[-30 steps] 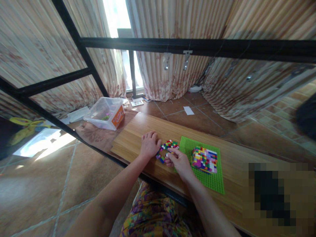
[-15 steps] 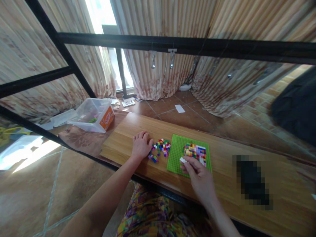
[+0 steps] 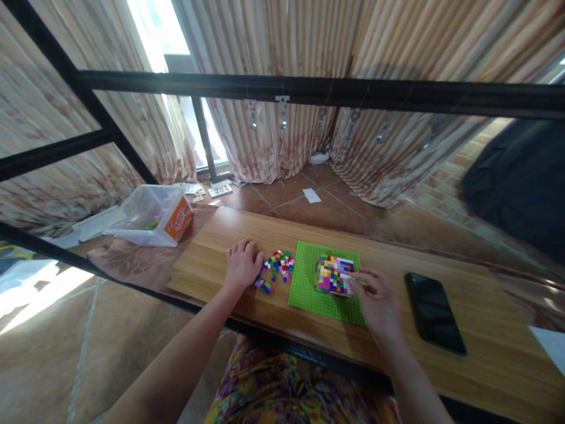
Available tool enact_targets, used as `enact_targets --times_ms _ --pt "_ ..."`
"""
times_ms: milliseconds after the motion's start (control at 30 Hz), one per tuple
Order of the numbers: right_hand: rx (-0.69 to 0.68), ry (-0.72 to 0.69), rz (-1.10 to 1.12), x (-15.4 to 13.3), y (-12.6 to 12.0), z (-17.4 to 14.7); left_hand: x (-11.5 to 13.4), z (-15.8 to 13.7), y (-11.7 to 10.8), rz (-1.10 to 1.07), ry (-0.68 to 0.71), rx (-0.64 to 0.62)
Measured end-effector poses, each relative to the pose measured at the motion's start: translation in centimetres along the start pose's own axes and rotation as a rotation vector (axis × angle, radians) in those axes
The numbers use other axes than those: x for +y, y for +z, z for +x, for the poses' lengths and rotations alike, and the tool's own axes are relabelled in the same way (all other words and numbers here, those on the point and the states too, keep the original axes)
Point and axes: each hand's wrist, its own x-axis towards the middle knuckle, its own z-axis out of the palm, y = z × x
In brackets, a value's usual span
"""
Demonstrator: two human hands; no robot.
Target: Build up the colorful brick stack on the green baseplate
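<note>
My left hand (image 3: pixel 242 264) lies on the wooden board with its fingers stretched out, holding nothing, just left of a pile of loose small bricks (image 3: pixel 286 268). A green baseplate (image 3: pixel 304 288) lies to the right of the pile. On it stands a multicoloured block of toy bricks (image 3: pixel 333 274), several layers high. My right hand (image 3: pixel 377 297) reaches over the plate's right part. Its thumb and fingers pinch a small white brick (image 3: pixel 352 283) against the block's right side; the fingers hide part of it, so I cannot tell whether it is attached.
A black phone (image 3: pixel 435 312) lies on the board to the right. At the far left stands a clear plastic box (image 3: pixel 145 227) with an orange label. A black metal bar (image 3: pixel 220 86) with hanging clips crosses ahead. White paper (image 3: pixel 549 347) lies at the right edge.
My right hand has carried the white brick from the block's front left to its right side. My left hand stays in place on the board. The view has shifted somewhat to the right.
</note>
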Motion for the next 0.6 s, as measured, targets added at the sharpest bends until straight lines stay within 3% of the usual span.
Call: enact_targets --times_ms 200,433,600 --pt "0.009 0.097 0.156 0.4 1.0 0.6 0.0 0.1 0.0 0.001 -0.003 -0.001" --pt "0.087 0.385 0.641 -0.5 2.4 0.5 -0.1 0.1 0.1 0.013 0.004 -0.004" --pt "0.128 0.422 0.709 -0.6 2.9 0.6 -0.1 0.1 0.2 0.022 0.005 -0.001"
